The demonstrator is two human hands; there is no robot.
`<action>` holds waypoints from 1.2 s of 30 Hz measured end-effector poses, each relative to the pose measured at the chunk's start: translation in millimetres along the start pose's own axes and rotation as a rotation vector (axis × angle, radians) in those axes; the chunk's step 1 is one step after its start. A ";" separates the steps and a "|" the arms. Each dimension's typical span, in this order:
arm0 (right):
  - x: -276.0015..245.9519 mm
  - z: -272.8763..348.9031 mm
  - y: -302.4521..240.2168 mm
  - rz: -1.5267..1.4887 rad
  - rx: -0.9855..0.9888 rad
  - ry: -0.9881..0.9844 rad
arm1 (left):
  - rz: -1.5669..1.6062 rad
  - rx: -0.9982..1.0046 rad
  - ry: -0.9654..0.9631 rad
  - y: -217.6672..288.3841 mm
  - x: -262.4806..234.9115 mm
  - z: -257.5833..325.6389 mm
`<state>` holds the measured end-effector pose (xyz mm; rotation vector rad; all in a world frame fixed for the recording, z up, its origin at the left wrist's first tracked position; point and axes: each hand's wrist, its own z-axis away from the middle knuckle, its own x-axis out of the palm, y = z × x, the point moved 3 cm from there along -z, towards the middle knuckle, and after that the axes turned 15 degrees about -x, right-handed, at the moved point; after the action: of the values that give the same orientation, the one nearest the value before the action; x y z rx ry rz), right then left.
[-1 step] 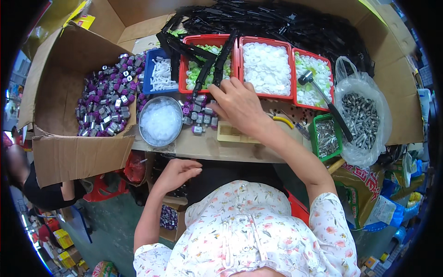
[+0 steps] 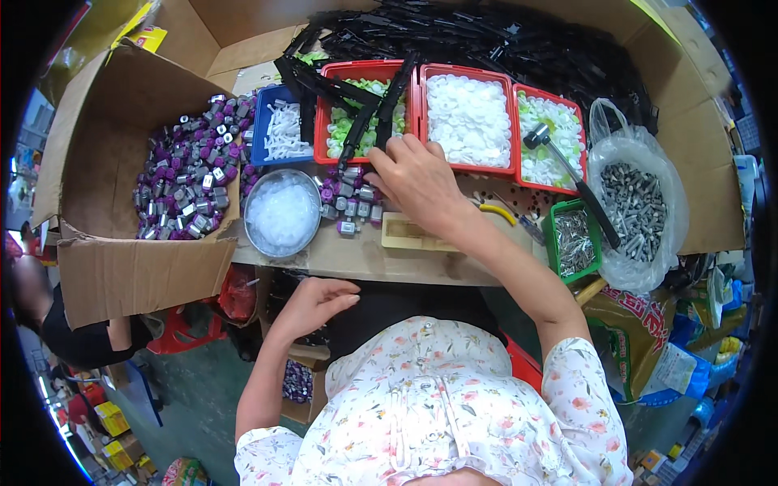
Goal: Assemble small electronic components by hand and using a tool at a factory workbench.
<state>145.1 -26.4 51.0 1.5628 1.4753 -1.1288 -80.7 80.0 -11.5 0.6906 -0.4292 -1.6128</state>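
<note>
My right hand (image 2: 421,180) reaches over the front rim of the red tray (image 2: 419,109), its fingers bent downward. The fingertips are beside the lower end of a long black plastic strip (image 2: 391,101); what they hold, if anything, is hidden. Just left of this hand lie several small purple-and-silver motors (image 2: 347,209). A shallow cream tray (image 2: 405,233) rests below the wrist. My left hand (image 2: 320,304) hovers in front of the table edge near my lap, open, with nothing visible in it. More black strips (image 2: 324,85) lie across the tray of green and white pieces.
A cardboard box (image 2: 146,279) of motors stands left. Beside it are a blue tray (image 2: 258,130) and a metal bowl (image 2: 282,253). Right are a hammer (image 2: 596,212), a green basket (image 2: 585,271) and a plastic bag (image 2: 679,194) of metal parts. Black strips pile up behind.
My right hand has shifted very slightly, its fingertips a little to the right. My left hand has moved a few pixels to the right. Nothing on the table has visibly moved.
</note>
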 end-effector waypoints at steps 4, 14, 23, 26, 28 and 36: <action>-20.9 22.1 11.8 -0.021 -0.001 0.245 | -0.057 0.163 0.104 40.9 9.2 14.1; -39.6 130.7 -0.5 -0.554 0.121 0.363 | -0.353 0.906 0.911 85.3 33.8 4.1; -32.3 133.8 -1.4 -0.338 0.138 0.202 | -0.671 0.913 0.831 83.4 56.1 -37.7; -32.4 130.7 -0.2 -0.304 0.107 0.182 | -0.659 0.941 0.859 79.7 57.2 -38.4; -32.7 127.6 1.8 -0.301 0.097 0.164 | -0.639 0.933 0.868 80.8 57.2 -36.5; -35.5 120.0 15.8 -0.474 0.112 -0.046 | -0.686 0.883 0.789 94.5 56.0 -33.5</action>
<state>146.4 -151.9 37.4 1.2774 1.8341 -1.5248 9.6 13.3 12.6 2.2314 -0.3066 -1.5459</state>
